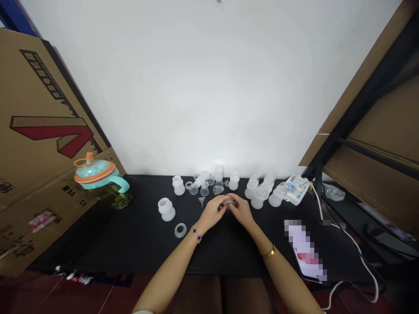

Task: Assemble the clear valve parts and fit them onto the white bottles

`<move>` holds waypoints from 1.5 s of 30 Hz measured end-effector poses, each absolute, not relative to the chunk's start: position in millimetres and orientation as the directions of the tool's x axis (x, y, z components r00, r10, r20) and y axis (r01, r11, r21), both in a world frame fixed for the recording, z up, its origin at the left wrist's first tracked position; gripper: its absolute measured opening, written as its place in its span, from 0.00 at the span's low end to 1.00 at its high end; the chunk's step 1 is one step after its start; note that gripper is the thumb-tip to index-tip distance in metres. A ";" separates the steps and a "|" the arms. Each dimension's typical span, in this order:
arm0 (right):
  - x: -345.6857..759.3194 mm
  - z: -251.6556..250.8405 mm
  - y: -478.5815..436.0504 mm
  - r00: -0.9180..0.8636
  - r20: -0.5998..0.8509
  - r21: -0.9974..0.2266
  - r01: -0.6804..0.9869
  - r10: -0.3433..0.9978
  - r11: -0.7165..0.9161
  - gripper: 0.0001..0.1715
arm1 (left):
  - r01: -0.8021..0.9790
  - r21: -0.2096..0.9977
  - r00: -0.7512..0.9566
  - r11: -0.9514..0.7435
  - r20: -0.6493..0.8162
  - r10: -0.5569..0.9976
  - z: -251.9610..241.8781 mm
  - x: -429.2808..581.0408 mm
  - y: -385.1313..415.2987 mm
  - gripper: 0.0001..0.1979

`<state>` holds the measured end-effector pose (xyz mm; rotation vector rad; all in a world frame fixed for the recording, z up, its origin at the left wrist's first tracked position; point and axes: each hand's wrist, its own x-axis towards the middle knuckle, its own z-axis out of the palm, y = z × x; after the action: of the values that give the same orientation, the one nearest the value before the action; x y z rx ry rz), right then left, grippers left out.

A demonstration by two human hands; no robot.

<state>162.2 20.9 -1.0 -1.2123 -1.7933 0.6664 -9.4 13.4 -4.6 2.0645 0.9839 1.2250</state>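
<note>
My left hand (213,212) and my right hand (241,211) meet over the middle of the black table. Between their fingertips is a small translucent ring (228,201), partly hidden by the fingers; both hands are closed on it. Left of my left wrist a loose bottle collar ring (180,230) lies flat. A clear funnel-shaped teat (201,201) rests just beyond my left hand. An open white bottle body (166,209) stands further left, with another bottle body (178,185) behind it.
Clear caps (204,189) and loose parts lie near the wall. Capped baby bottles (259,197) stand to the right, beside a white power strip (297,189). A phone (306,252) lies right of my forearm, near a white cable (356,246). A large jug (103,183) stands left.
</note>
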 end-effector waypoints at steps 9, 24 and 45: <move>163.1 -3.3 22.2 -0.173 0.377 -0.817 0.400 0.910 0.415 0.24 | 0.260 0.798 0.282 -0.543 0.475 0.833 -5.5 -8.5 14.4 0.18; 158.7 -8.5 25.0 -0.066 0.294 -0.883 0.362 0.953 0.298 0.20 | 0.336 0.751 0.228 -0.568 0.520 0.823 -1.8 -8.6 12.6 0.13; 158.2 -2.4 21.1 -0.073 0.250 -0.924 0.281 0.966 0.260 0.18 | 0.279 0.869 0.123 -0.409 0.390 0.913 2.9 -4.9 11.8 0.16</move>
<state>158.2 21.1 -2.4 -1.1968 -1.5590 0.8846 -4.9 11.8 2.9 1.7811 1.1553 1.3021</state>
